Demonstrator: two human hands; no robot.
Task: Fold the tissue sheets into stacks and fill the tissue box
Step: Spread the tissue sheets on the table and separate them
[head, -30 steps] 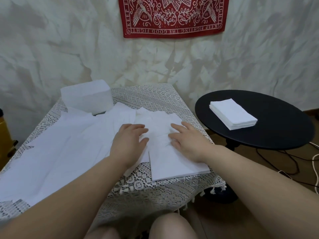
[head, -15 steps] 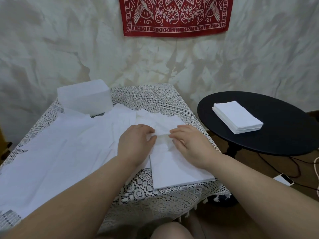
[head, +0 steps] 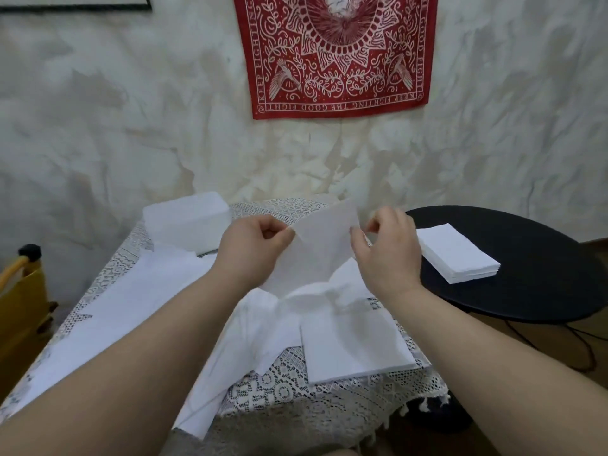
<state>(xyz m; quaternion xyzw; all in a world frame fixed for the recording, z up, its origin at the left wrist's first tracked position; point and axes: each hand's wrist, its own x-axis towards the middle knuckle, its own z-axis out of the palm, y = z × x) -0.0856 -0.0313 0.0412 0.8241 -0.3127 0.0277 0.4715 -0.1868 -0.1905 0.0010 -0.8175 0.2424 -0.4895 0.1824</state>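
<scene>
Above the lace-covered desk [head: 329, 390], near its right edge, both my hands pinch one thin white tissue sheet [head: 324, 245], left hand [head: 253, 245] and right hand [head: 386, 248] lifting it clear for folding.

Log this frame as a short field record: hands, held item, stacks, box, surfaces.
left hand: pinches tissue sheet
right hand: pinches the same sheet, lifted off the table
folded stack: on lace-covered table, near edge
second stack: on round black side table
tissue box: far left of table
loose sheets: spread left
</scene>
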